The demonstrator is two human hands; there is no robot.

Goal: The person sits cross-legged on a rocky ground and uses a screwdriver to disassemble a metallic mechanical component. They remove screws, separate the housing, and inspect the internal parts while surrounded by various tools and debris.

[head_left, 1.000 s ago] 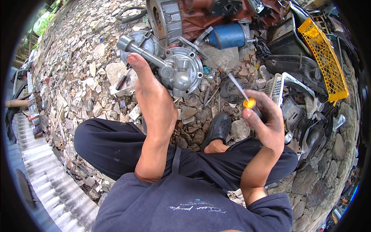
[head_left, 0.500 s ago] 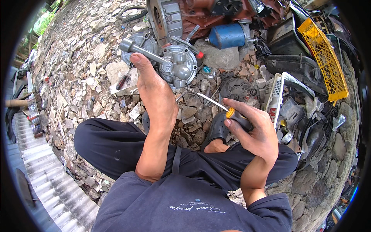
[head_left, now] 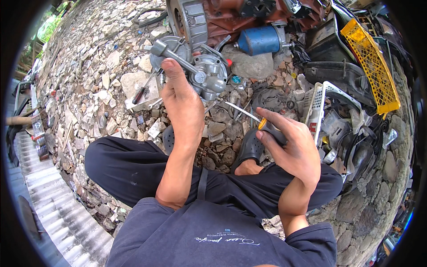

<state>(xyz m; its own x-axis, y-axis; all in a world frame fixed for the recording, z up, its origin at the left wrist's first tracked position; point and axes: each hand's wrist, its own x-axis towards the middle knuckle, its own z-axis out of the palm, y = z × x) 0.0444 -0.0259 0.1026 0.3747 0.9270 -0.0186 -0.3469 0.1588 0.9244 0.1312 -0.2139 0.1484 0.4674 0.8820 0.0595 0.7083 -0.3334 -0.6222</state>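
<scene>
My left hand point(head_left: 183, 100) is closed round a silver cast-metal pump-like housing point(head_left: 210, 75), its thumb against the rod-shaped arm that sticks out to the upper left. Most of those fingers are hidden beneath the part. In my right hand point(head_left: 293, 147) is a screwdriver point(head_left: 239, 109) with a black and yellow handle. Its shaft points up and left, the tip just short of the housing's lower right side. Behind the held part, a round metal piece point(head_left: 165, 48) lies on the ground. A second, dark-handled screwdriver point(head_left: 140, 94) rests on a flat stone point(head_left: 133, 84).
Beyond stand a reddish-brown engine or gearbox block point(head_left: 227, 24) and a blue cylinder point(head_left: 259, 41). On the right are a white crate point(head_left: 314, 111) of parts, a black case point(head_left: 340, 75) and a yellow plastic grille point(head_left: 369, 62). Corrugated sheet point(head_left: 49, 191) lies left; rubble covers the ground.
The housing has shifted right and slightly turned in my left hand. The screwdriver tip has drawn off to the right, leaving a small gap from the housing.
</scene>
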